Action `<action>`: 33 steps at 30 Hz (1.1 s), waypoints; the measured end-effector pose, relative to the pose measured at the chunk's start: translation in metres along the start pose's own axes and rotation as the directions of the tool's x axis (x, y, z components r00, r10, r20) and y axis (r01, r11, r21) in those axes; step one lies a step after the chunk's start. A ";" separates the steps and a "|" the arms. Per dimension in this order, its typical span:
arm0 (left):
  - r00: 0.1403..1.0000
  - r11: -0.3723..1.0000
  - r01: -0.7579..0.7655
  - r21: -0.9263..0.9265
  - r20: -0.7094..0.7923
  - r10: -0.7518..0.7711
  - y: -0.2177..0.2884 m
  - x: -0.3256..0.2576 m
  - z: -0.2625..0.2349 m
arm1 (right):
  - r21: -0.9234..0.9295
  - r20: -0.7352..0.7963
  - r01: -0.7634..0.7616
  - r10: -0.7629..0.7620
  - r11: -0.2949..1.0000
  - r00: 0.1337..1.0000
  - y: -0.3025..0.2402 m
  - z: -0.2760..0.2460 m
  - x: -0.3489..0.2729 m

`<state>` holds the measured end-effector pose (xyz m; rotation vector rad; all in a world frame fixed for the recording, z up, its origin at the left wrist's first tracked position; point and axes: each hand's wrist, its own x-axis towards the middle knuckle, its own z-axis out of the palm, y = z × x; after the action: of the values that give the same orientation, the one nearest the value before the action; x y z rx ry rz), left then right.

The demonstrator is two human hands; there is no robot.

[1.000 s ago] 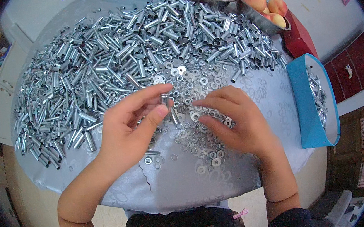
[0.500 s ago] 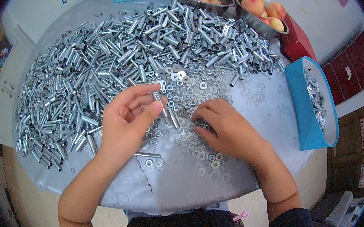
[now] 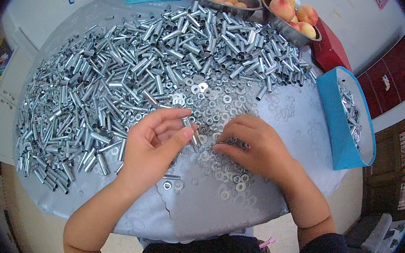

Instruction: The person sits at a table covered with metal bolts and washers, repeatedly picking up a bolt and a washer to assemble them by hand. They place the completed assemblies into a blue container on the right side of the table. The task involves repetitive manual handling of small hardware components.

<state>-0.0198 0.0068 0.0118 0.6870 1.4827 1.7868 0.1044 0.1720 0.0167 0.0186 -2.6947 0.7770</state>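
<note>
In the head view, the one view we have, we find the tube (image 3: 187,122) in the left hand (image 3: 148,144), raised toward the middle of the table (image 3: 304,121). The thumb and forefinger are clamped on it near its upper end, and the other fingers curl behind. Its long axis slants, the far end up and to our left, the near end down and to our right, so the lower end leans toward the right hand (image 3: 259,145). That hand is just across from it, thumb and forefinger tips drawn close together and pointing left at the tube, with a small gap between the two hands; we cannot tell whether anything is pinched there. The washers (image 3: 216,166) lie around and below the right fingertips, spreading both away from us and toward us, and the right hand is the nearer to most of them. Beyond both hands lies the pile (image 3: 157,57) of loose tubes.
</note>
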 end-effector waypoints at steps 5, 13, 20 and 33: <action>1.000 0.999 -0.011 0.033 -0.013 0.011 -0.004 0.002 -0.003 | 0.037 0.056 -0.091 0.089 0.995 0.994 -0.005 -0.004 -0.002; 0.996 0.994 0.074 -0.085 -0.051 -0.079 -0.004 0.001 -0.001 | 0.303 0.048 -0.101 0.091 0.948 0.995 -0.018 -0.005 -0.001; 0.994 0.980 0.107 -0.170 -0.001 -0.109 -0.004 -0.004 0.003 | 0.365 0.022 -0.109 0.108 0.924 0.994 -0.017 -0.004 -0.001; 0.991 0.965 0.131 -0.228 0.024 -0.129 -0.009 -0.008 0.003 | 0.353 0.104 -0.075 0.040 0.933 0.994 -0.017 -0.003 -0.001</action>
<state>-0.0105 0.0032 0.0041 0.4699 1.2592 1.8142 0.1084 0.1594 0.0274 0.0646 -2.6114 1.3060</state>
